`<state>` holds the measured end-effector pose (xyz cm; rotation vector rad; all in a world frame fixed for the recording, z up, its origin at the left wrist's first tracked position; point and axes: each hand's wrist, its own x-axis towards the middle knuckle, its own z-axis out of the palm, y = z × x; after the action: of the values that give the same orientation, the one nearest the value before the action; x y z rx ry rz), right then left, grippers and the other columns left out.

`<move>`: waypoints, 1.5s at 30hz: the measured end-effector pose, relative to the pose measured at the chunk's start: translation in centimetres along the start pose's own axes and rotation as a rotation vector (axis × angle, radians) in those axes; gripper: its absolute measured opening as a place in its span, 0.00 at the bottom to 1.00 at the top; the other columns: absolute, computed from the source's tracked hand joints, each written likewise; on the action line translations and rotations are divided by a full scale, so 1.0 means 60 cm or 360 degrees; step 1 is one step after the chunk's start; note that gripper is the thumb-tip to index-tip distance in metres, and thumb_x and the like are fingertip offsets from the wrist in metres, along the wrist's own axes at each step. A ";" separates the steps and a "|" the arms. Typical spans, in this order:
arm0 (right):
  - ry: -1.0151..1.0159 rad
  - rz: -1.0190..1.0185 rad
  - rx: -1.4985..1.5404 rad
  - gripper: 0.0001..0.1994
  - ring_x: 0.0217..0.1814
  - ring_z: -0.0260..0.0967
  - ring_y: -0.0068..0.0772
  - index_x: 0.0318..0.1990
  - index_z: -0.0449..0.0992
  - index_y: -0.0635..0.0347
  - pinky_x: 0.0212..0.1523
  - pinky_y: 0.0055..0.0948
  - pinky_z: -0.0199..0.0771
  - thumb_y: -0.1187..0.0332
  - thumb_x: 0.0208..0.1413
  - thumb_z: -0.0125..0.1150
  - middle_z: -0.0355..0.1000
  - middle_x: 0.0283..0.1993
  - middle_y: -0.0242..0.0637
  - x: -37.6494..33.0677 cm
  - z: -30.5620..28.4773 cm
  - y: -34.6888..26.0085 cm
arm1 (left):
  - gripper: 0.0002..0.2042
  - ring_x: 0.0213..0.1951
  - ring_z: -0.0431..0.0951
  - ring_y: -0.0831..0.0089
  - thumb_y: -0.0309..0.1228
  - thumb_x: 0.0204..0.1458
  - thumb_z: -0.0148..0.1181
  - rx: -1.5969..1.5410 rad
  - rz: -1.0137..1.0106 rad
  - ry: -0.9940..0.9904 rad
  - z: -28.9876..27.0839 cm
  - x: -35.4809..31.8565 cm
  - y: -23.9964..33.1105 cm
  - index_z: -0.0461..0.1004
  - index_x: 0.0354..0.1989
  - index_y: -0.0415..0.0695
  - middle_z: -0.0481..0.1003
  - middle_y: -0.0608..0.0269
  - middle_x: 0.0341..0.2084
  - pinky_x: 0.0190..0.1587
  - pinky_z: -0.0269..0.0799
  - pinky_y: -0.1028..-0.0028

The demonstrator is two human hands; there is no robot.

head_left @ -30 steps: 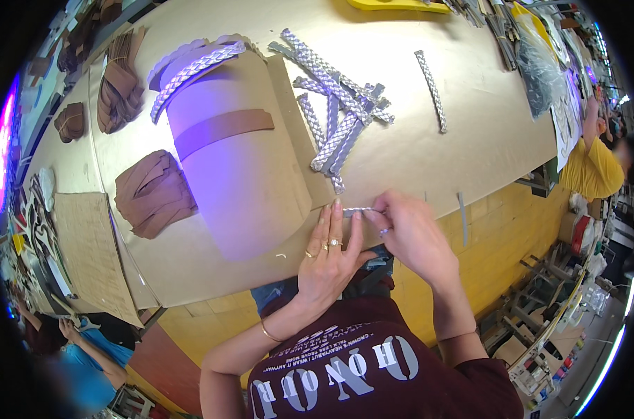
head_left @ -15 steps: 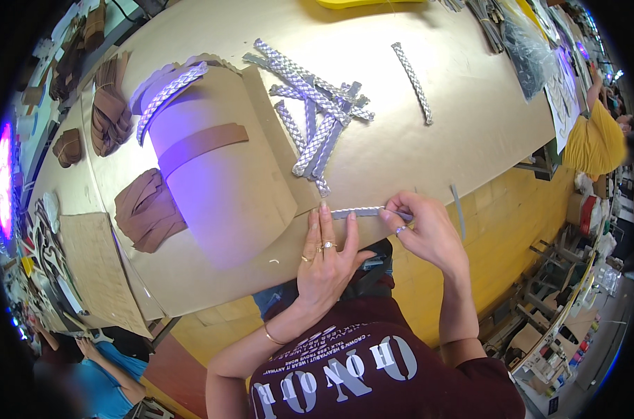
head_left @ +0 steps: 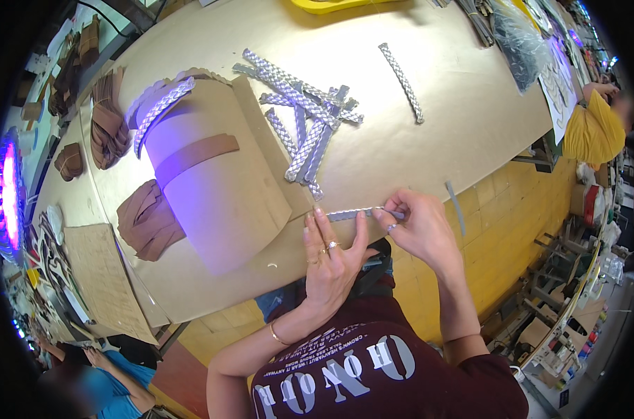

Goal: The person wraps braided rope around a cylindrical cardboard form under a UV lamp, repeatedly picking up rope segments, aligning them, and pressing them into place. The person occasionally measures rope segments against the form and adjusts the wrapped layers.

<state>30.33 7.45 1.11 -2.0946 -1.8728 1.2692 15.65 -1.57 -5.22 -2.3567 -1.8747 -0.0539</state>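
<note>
A narrow braided strip with a grey edge [head_left: 349, 215] lies along the table's near edge, in front of me. My left hand [head_left: 333, 262] rests flat at its left end, fingers stretched out and pressing on it. At the other end my right hand [head_left: 423, 227] pinches the strip between thumb and fingers. Beyond them is a loose heap of silvery braided strips [head_left: 308, 105], and one more braided strip [head_left: 403, 84] lies apart to its right. Left of the heap, a brown strip [head_left: 198, 155] and a curved braided strip [head_left: 162, 112] sit on a large tan sheet [head_left: 236, 223].
Bundles of brown strips [head_left: 149, 220] lie left of the tan sheet. A yellow tray [head_left: 331, 5] stands at the far edge, a clear plastic bag [head_left: 518, 45] at the far right. A thin grey strip [head_left: 456, 208] hangs over the near edge. Other people are at both sides.
My right hand has shifted slightly left, still pinching the strip's end. The left hand's fingers have spread a little wider on the strip. The whole view has moved slightly.
</note>
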 end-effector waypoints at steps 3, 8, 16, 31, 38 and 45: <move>0.0012 0.0065 0.0110 0.09 0.27 0.68 0.26 0.31 0.76 0.68 0.32 0.26 0.69 0.69 0.55 0.64 0.73 0.24 0.38 -0.007 -0.010 0.011 | 0.36 0.61 0.66 0.44 0.66 0.47 0.51 -0.0006 -0.0025 -0.0085 -0.007 -0.002 0.001 0.65 0.64 0.64 0.62 0.30 0.59 0.65 0.54 0.49; 0.0069 -0.0053 0.0355 0.07 0.28 0.68 0.24 0.33 0.76 0.68 0.32 0.26 0.69 0.71 0.55 0.62 0.73 0.25 0.35 -0.014 -0.011 0.033 | 0.36 0.65 0.61 0.48 0.59 0.50 0.55 -0.0114 0.0215 -0.0131 0.000 0.002 0.002 0.65 0.64 0.51 0.62 0.39 0.62 0.66 0.54 0.54; 0.0063 -0.0015 0.0302 0.06 0.26 0.72 0.35 0.33 0.77 0.66 0.32 0.31 0.72 0.71 0.53 0.60 0.73 0.25 0.42 -0.009 -0.007 0.037 | 0.36 0.64 0.62 0.51 0.56 0.50 0.57 -0.0349 0.0195 -0.0091 0.001 0.009 0.014 0.65 0.62 0.44 0.61 0.40 0.63 0.67 0.56 0.57; 0.0159 0.0054 0.0451 0.08 0.26 0.72 0.31 0.32 0.76 0.69 0.30 0.29 0.71 0.70 0.55 0.62 0.74 0.25 0.42 -0.018 -0.010 0.044 | 0.36 0.61 0.66 0.45 0.62 0.48 0.53 -0.0101 0.0177 0.0040 0.007 0.017 0.032 0.65 0.63 0.54 0.63 0.32 0.60 0.63 0.61 0.54; 0.0152 0.0051 0.0347 0.06 0.29 0.70 0.25 0.35 0.75 0.68 0.30 0.26 0.68 0.72 0.58 0.60 0.74 0.27 0.36 -0.019 -0.010 0.047 | 0.37 0.61 0.67 0.44 0.62 0.49 0.52 -0.0076 0.0198 0.0068 0.010 0.017 0.032 0.65 0.63 0.53 0.64 0.32 0.59 0.63 0.61 0.54; 0.0218 0.0031 0.0302 0.06 0.27 0.70 0.29 0.35 0.75 0.68 0.29 0.28 0.69 0.73 0.57 0.59 0.73 0.25 0.39 -0.020 -0.003 0.044 | 0.38 0.61 0.67 0.45 0.63 0.47 0.54 -0.0062 0.0188 0.0091 0.014 0.015 0.034 0.64 0.64 0.54 0.64 0.33 0.59 0.63 0.61 0.53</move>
<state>32.64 5.85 0.42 -2.0492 -1.6129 1.2195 17.78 -1.04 -6.11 -2.4587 -1.7209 -0.1457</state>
